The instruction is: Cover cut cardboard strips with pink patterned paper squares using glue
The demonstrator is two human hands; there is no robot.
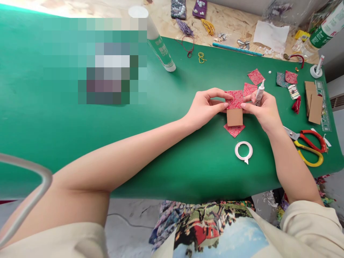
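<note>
My left hand (208,105) pinches the left edge of a red patterned fabric piece (234,99) between thumb and fingers. The fabric lies over the upper part of a brown cardboard piece (234,117), whose lower part shows bare. At the fabric's right edge, the thumb of my right hand (264,107) presses. That hand also holds a small white glue tube (259,94), nozzle up, between its fingers. Under the cardboard, a corner of another red fabric piece (234,130) sticks out. More red fabric pieces (256,76) lie just beyond my right hand.
A white tape roll (243,151) lies nearer me on the green mat (166,157). Red-and-yellow scissors (309,145) rest right of my forearm, below stacked cardboard pieces (315,107). A green-and-white tube (161,50) stands at the back, and a blue pencil (238,49) lies along the mat's far edge.
</note>
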